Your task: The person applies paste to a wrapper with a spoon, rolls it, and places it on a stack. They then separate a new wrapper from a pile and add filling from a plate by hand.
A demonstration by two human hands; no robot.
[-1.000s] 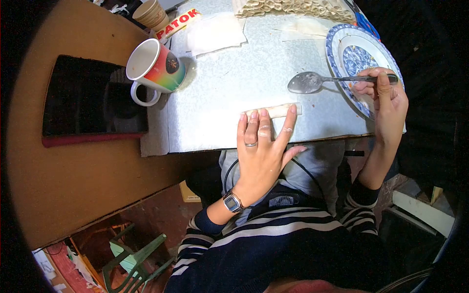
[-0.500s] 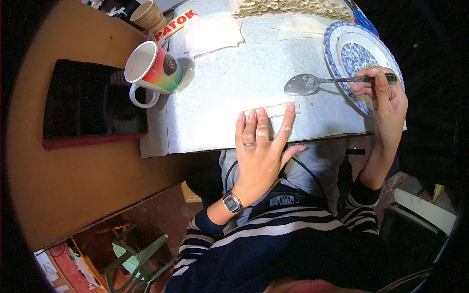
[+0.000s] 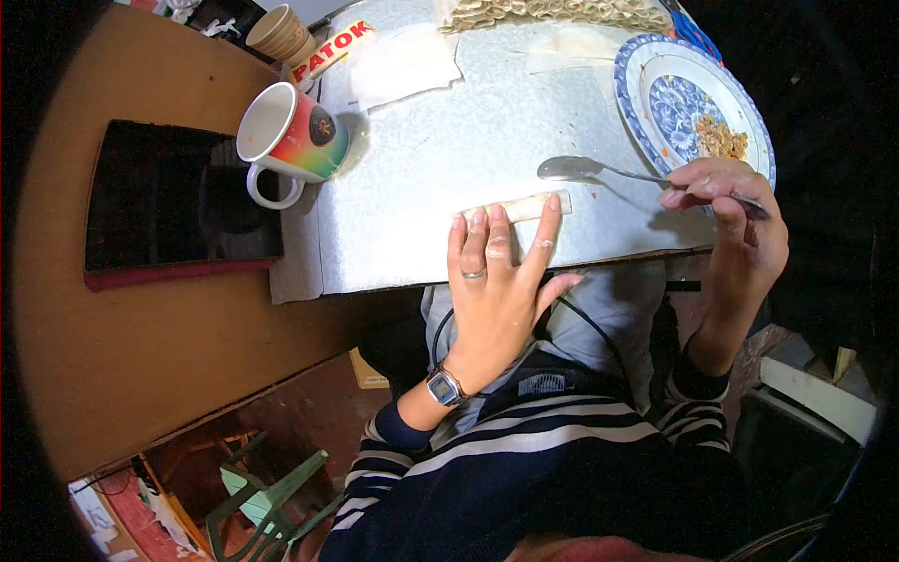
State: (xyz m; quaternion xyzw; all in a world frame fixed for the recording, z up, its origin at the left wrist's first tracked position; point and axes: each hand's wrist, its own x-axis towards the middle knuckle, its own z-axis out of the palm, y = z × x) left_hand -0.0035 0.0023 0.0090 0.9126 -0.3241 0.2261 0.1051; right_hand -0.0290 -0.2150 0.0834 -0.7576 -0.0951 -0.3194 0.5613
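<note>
My left hand (image 3: 501, 267) lies with its fingers spread, the fingertips resting on a thin rolled wrapper (image 3: 526, 208) near the front edge of the white board. Part of the roll is hidden under those fingers. My right hand (image 3: 735, 211) is closed around the handle of a metal spoon (image 3: 573, 169), whose bowl points left above the board, beyond the roll. Behind that hand, a blue-and-white patterned plate (image 3: 641, 126) holds a small heap of chopped filling (image 3: 721, 140). Flat pale wrappers (image 3: 407, 67) lie farther back on the board.
A rainbow mug (image 3: 323, 140) stands at the board's (image 3: 403, 159) left side, near a stack of paper cups (image 3: 281, 36) and a "PATOK" label (image 3: 332, 51). Many finished rolls (image 3: 552, 13) line the far edge. A black tablet-like slab (image 3: 183, 197) lies on the brown table (image 3: 187, 347).
My right hand has turned and come slightly nearer, tilting the spoon so its bowl shows more edge-on. The filling on the plate is now uncovered. My left hand stays almost still on the roll.
</note>
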